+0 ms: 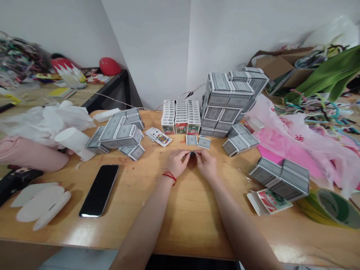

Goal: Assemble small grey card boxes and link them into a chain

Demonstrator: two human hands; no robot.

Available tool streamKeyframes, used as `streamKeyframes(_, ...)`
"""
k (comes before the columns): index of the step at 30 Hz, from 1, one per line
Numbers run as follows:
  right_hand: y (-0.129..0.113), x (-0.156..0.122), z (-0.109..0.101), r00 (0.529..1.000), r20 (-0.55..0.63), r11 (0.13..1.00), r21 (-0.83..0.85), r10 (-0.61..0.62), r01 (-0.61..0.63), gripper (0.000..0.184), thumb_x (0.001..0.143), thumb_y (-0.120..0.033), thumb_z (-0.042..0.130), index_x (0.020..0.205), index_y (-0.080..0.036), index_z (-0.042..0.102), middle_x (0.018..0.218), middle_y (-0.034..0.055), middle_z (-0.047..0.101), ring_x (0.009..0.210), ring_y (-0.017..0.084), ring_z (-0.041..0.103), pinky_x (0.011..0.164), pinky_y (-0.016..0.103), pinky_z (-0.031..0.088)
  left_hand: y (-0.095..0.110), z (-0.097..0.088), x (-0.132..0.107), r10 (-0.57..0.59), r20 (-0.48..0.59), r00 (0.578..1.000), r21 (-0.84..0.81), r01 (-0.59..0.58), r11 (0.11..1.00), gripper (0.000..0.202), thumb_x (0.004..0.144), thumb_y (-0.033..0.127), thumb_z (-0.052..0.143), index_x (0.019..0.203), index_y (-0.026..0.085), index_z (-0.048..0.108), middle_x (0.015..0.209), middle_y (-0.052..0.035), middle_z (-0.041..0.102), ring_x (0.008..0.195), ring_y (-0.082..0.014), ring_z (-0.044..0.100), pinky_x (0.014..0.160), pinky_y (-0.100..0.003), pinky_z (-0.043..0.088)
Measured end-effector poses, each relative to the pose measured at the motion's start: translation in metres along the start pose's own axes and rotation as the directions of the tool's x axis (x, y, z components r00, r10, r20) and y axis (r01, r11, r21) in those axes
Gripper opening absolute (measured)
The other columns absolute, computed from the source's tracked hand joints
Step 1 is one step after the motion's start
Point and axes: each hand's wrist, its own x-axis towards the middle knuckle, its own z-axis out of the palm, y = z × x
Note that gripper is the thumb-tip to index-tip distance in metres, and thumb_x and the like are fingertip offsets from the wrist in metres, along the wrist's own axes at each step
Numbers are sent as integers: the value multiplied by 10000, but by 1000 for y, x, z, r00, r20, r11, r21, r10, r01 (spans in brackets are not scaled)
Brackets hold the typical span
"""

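My left hand [177, 162], with a red string bracelet at its wrist, and my right hand [206, 162] meet at the middle of the table. Both pinch a small, dark, curved piece [192, 153] that looks like a bent playing card; the fingers hide most of it. Just beyond my fingers lie two small folded cards [191, 140], grey patterned backs up. A fanned stack of loose playing cards [159, 136] rests to their left. Behind them, three columns of card boxes [181, 117] stand beside a tall stack of blocks made from folded cards [225, 103].
More card blocks sit at left [120, 133] and right [281, 176]. A black phone [99, 190] lies left of my arms. An opened card box [270, 201], green-yellow tape roll [332, 208] and pink plastic bag [292, 138] are at right. A pink cylinder [33, 153] lies far left.
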Motion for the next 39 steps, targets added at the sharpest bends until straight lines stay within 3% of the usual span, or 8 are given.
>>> streamKeyframes(9,-1,-1,0,999,-27,999,-43,-18,17,234,792,-163,364,873,-229,574,810,5,658,729,140,607,675,239,457,5,-1,1,-34,-145,989,52,42,998,127,776,231,484,805,194,602,780,-33,640,760,-137,566,728,-285,430)
streamKeyframes(20,-2,-2,2,997,-65,993,-108,33,-40,228,796,-183,372,890,-224,576,786,12,663,701,149,613,631,237,445,3,4,-2,-66,-109,992,80,74,994,320,717,30,414,935,198,577,840,-45,632,788,-158,564,734,-307,433)
streamKeyframes(27,-2,-1,4,993,-111,996,-76,30,-38,191,804,-323,432,823,-219,591,761,7,667,660,138,616,636,235,455,7,3,0,-69,-132,989,57,77,995,104,770,237,484,766,192,579,741,-33,626,727,-139,558,688,-280,425)
streamKeyframes(39,-6,-4,5,999,-32,992,-124,-20,16,240,817,-224,373,978,-218,551,852,36,667,748,161,630,686,263,477,7,16,1,-182,-227,957,79,204,976,234,752,378,509,641,172,512,611,-11,565,606,-113,513,586,-241,379)
